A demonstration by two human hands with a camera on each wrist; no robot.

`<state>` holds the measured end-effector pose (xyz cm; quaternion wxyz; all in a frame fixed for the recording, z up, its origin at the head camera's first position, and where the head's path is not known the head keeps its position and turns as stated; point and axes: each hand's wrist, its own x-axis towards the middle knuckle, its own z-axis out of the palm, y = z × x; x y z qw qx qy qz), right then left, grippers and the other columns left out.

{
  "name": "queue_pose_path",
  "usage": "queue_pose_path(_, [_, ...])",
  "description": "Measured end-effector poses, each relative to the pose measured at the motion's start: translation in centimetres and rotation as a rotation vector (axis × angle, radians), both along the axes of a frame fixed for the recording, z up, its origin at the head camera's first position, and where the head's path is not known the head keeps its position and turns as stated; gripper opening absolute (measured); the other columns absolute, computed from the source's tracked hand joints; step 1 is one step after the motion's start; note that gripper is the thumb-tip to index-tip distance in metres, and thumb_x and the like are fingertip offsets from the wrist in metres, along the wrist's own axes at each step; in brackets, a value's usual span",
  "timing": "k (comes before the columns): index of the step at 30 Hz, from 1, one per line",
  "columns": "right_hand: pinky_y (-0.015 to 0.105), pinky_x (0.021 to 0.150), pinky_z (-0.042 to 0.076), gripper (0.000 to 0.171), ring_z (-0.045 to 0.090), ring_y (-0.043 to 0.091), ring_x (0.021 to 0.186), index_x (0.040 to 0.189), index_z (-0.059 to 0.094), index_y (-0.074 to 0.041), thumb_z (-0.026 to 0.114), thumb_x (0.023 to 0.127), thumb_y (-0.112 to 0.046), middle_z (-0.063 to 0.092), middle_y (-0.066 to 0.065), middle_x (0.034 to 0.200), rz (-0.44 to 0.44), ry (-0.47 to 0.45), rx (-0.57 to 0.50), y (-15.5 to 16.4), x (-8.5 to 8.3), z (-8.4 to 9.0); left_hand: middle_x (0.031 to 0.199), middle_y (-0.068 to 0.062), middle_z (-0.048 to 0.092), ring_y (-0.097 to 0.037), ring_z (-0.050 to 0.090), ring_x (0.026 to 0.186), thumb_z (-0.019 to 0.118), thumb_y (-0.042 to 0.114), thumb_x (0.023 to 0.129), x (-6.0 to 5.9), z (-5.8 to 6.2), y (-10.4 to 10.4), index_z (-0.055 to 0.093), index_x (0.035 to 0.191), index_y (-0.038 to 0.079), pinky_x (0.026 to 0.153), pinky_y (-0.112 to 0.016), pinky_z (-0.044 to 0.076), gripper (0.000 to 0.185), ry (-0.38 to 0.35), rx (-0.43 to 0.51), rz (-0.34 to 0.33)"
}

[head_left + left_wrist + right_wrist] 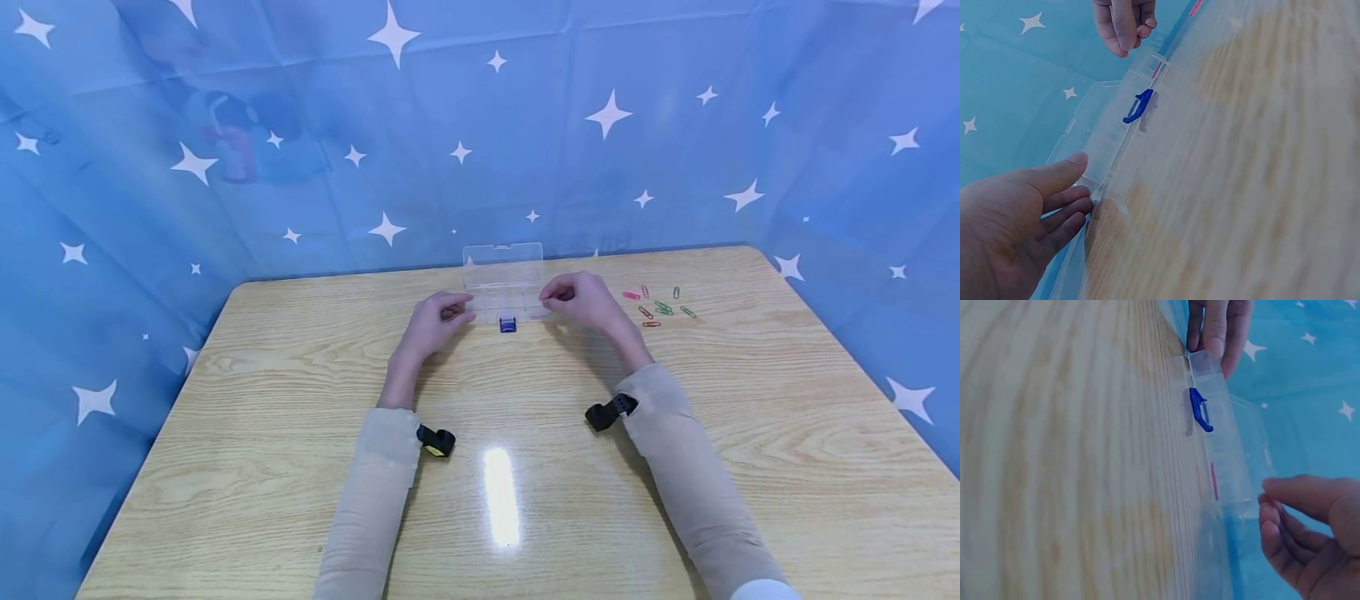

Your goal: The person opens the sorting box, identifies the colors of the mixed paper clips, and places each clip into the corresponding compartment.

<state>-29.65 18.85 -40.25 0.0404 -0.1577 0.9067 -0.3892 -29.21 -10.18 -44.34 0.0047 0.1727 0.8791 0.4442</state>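
Observation:
A clear plastic box [495, 302] stands near the table's far edge with its lid [502, 263] raised at the back. On its front side is a blue plastic piece [507, 325], like a latch or handle. My left hand [435, 321] is at the box's left end, its fingertips touching the end wall and its fingers loosely bent. Near the right end is my right hand [583, 298], thumb and fingertips close together; nothing shows between them. A thin red thing [1214, 481], perhaps a paper clip, shows in the box's right part.
Several paper clips [663, 308] in pink, red, green and grey lie scattered on the wooden table [525, 400], right of the right hand. A blue curtain with white stars [420, 125] hangs behind and at both sides. Each sleeve carries a small black wrist camera [437, 442].

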Motion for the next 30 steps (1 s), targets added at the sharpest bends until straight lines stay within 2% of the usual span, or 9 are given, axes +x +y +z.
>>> queue_pose_path(20, [0.034,0.079,0.053,0.020,0.063,0.027,0.088,0.111,0.072,0.003,0.066,0.098,-0.011,0.071,0.016,0.100,-0.020,0.055,0.029,2.9,0.6,0.0,0.119,-0.012,0.065,-0.025,0.062,0.113,0.069,0.021,0.099,0.0,-0.1,0.0,0.064,0.136,0.007,0.101,-0.036,0.052,0.040,0.006,-0.012,0.000])
queue_pose_path(30, [0.038,0.081,0.053,0.023,0.065,0.029,0.093,0.115,0.071,0.001,0.066,0.099,-0.015,0.070,0.016,0.104,-0.039,0.026,0.048,4.9,1.1,-0.1,0.121,-0.012,0.065,-0.025,0.062,0.114,0.069,0.022,0.099,-0.1,-0.2,0.1,0.064,0.136,0.007,0.101,-0.036,0.052,0.041,0.003,-0.013,0.007])
